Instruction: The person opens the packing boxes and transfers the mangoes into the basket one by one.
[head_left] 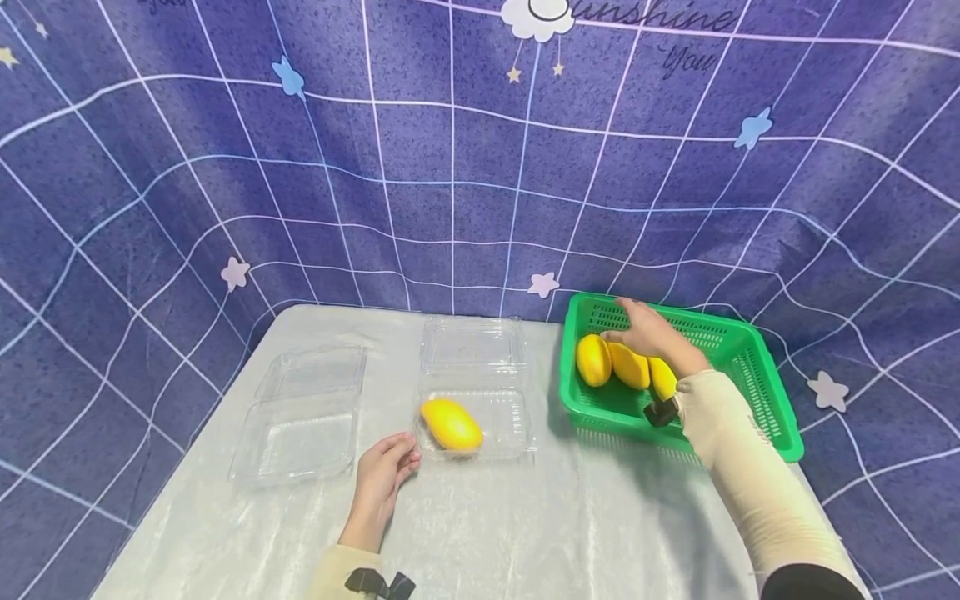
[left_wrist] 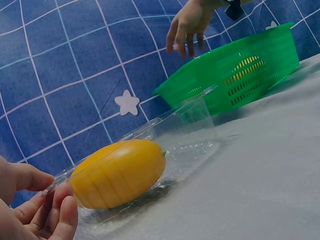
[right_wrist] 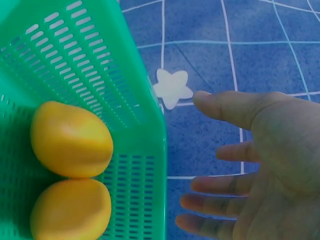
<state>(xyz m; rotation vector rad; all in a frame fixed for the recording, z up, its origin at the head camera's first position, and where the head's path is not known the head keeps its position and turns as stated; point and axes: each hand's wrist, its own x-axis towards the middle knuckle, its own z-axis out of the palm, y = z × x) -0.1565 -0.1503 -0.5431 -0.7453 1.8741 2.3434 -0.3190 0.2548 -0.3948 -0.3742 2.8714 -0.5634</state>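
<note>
My left hand (head_left: 385,471) pinches the near left edge of a clear plastic clamshell box (head_left: 506,425); in the left wrist view the thumb and fingers close on its rim. Inside that box lies one yellow mango (head_left: 452,425), to the left side. Over the green basket (head_left: 780,417) hovers my right hand (head_left: 648,332), its fingers spread and holding nothing in the right wrist view. Below it in the basket sit several mangoes, among them a left one (head_left: 594,361) and a middle one (head_left: 628,367); the forearm partly covers the right one (head_left: 662,379).
A second clear clamshell box (head_left: 307,442) lies with its lid folded back at the left of the white-covered table (head_left: 480,533). The first box's lid (head_left: 472,343) lies open toward the back. A blue gridded curtain (head_left: 420,208) hangs behind the table.
</note>
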